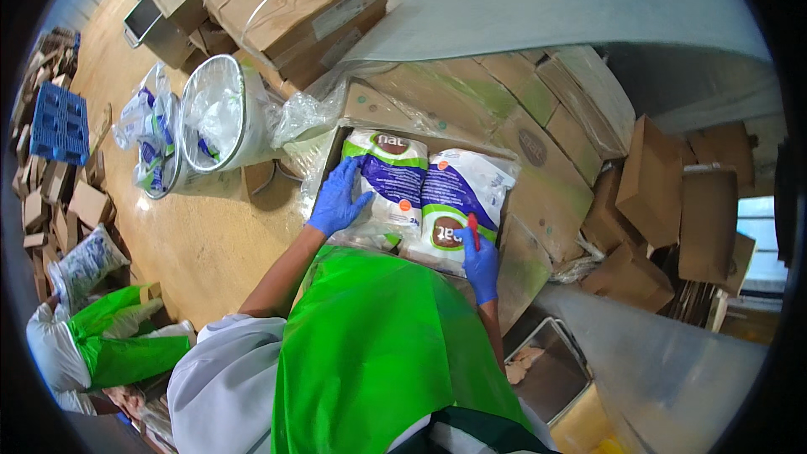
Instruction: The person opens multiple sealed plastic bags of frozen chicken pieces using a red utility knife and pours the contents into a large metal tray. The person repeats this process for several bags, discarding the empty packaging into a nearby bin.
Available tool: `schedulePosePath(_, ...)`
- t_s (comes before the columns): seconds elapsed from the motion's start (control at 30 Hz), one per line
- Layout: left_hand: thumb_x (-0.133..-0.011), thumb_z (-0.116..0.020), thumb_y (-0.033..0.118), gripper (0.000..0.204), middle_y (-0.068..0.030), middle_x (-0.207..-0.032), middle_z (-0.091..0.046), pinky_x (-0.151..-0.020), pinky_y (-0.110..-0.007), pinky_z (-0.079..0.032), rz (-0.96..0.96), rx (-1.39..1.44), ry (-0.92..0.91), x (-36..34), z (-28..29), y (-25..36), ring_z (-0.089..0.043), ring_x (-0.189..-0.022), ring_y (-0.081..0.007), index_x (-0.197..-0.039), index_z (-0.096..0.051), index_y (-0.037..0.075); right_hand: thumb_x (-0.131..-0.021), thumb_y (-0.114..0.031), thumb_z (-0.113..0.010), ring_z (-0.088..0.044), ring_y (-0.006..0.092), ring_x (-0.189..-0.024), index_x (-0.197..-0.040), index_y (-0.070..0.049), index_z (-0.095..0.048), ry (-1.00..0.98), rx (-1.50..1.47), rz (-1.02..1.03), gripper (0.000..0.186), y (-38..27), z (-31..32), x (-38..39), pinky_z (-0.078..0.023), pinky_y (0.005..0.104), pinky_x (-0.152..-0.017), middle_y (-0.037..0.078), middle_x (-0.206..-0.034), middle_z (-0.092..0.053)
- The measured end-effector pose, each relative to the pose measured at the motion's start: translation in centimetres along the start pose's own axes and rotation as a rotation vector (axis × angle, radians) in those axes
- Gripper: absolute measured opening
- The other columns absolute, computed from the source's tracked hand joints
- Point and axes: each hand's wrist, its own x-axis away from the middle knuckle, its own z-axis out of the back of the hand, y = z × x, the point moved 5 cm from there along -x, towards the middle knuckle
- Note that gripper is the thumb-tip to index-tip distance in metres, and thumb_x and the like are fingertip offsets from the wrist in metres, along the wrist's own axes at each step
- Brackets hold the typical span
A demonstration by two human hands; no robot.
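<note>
Two plump plastic packages, a left bag and a right bag, lie side by side in an open cardboard box. They are white, purple and green. My left hand, in a blue glove, rests with fingers stretched along the outer side of the left bag, at the box's left wall. My right hand, also gloved in blue, is closed around a slim red tool that points up over the right bag. Whether the tool is a cutter or a marker cannot be made out.
Stacked closed cartons under clear film lie behind and right. Open cardboard boxes are piled farther right. At left stand hooped bins with plastic bags and a blue pallet. Another person in a green apron handles a bag at lower left.
</note>
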Motion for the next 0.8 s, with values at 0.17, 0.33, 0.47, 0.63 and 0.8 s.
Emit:
schedulePosePath(0.17, -0.086, -0.054, 0.043, 0.083, -0.0316, -0.142, -0.023, -0.110, -0.046, -0.022, -0.028, 0.012, 0.006, 0.7, -1.3, -0.3, -0.024, -0.133, -0.0447, -0.141, -0.017, -0.006, -0.088, -0.025, -0.056, -0.058, 0.0438, -0.076, -0.088, -0.001, -0.056, -0.219, 0.276, 0.235, 0.025, -4.8, -5.0, -3.4, -0.045, 0.0449, -0.060, 0.027, -0.080, -0.058)
schedulePosePath(0.33, -0.088, -0.052, 0.043, 0.082, -0.0310, -0.144, -0.017, -0.109, -0.047, -0.020, 0.006, 0.028, -0.039, 0.9, -2.2, -1.1, -0.021, -0.134, -0.0447, -0.141, -0.015, -0.007, -0.088, -0.019, -0.050, -0.059, 0.0444, -0.076, -0.088, 0.001, -0.056, -0.373, 0.544, 0.461, 0.021, -9.1, -13.6, -11.6, -0.046, 0.0506, -0.064, 0.029, -0.083, -0.060)
schedulePosePath(0.47, -0.088, -0.050, 0.044, 0.082, -0.0303, -0.145, -0.016, -0.109, -0.049, -0.019, 0.053, 0.069, -0.053, 1.1, -1.8, -1.3, -0.020, -0.134, -0.0443, -0.142, -0.013, -0.006, -0.086, -0.018, -0.047, -0.062, 0.0415, -0.081, -0.090, 0.002, -0.059, -0.567, 0.847, 0.548, 0.024, -14.4, -19.8, -15.9, -0.050, 0.0487, -0.071, 0.027, -0.088, -0.063)
schedulePosePath(0.63, -0.089, -0.049, 0.045, 0.082, -0.0290, -0.146, -0.016, -0.109, -0.051, -0.017, 0.093, 0.127, -0.075, 1.0, -1.3, -1.3, -0.018, -0.135, -0.0436, -0.143, -0.012, -0.005, -0.084, -0.017, -0.046, -0.062, 0.0377, -0.092, -0.098, 0.001, -0.064, -0.715, 1.045, 0.459, 0.029, -13.8, -24.7, -20.2, -0.048, 0.0453, -0.082, 0.024, -0.099, -0.063)
schedulePosePath(0.8, -0.089, -0.048, 0.045, 0.081, -0.0276, -0.147, -0.015, -0.107, -0.053, -0.020, 0.105, 0.128, -0.098, 0.9, -1.3, -1.6, -0.017, -0.136, -0.0428, -0.143, -0.013, -0.005, -0.083, -0.020, -0.045, -0.063, 0.0368, -0.091, -0.096, 0.003, -0.065, -0.843, 1.053, 0.381, 0.032, -13.8, -25.7, -21.7, -0.050, 0.0432, -0.080, 0.025, -0.102, -0.062)
